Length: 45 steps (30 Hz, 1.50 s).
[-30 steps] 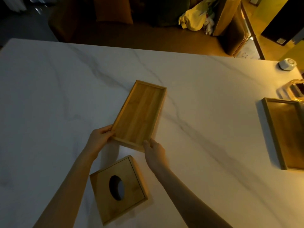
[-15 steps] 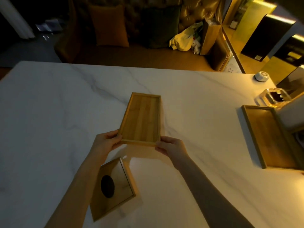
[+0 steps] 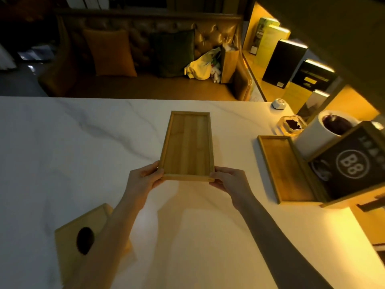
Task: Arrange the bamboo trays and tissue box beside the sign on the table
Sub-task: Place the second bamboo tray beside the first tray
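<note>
A narrow bamboo tray (image 3: 188, 146) is held above the white marble table (image 3: 62, 142), its long side pointing away from me. My left hand (image 3: 144, 179) grips its near left corner and my right hand (image 3: 228, 181) grips its near right corner. A second bamboo tray (image 3: 285, 170) lies flat at the right, right beside a dark framed sign (image 3: 354, 163) marked "B8". The bamboo tissue box (image 3: 81, 240), with an oval hole in its top, sits at the near left, partly hidden behind my left forearm.
A white cylinder holder (image 3: 325, 130), a glass dish (image 3: 292, 125) and a small white hexagonal object (image 3: 279, 103) stand at the table's far right. A leather bench with cushions (image 3: 112, 53) and bags lies beyond the far edge. Boxes line a lit shelf (image 3: 291, 65) at right.
Both hands lifted the narrow tray off the table and carried it forward and right, turning it straight. The view tilted up, so the sign and the holder came into sight.
</note>
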Each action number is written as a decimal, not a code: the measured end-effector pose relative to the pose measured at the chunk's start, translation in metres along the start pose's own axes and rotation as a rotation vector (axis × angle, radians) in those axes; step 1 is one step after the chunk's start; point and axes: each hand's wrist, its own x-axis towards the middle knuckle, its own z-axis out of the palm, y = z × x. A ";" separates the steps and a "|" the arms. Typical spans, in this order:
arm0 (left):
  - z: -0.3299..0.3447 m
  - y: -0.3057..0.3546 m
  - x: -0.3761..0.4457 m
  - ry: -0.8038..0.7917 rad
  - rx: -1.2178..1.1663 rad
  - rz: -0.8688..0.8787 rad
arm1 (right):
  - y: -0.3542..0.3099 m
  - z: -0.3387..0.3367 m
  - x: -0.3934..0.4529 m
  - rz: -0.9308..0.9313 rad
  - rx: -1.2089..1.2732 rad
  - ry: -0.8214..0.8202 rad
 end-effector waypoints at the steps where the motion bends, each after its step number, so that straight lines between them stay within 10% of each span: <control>1: 0.012 -0.003 0.000 -0.006 0.007 0.003 | 0.000 -0.011 0.001 0.002 -0.003 0.012; 20: 0.165 -0.067 0.006 -0.047 0.146 -0.092 | 0.031 -0.156 0.036 0.082 -0.085 0.168; 45: 0.185 -0.111 0.014 0.038 0.313 -0.105 | 0.074 -0.164 0.067 0.025 -0.347 0.282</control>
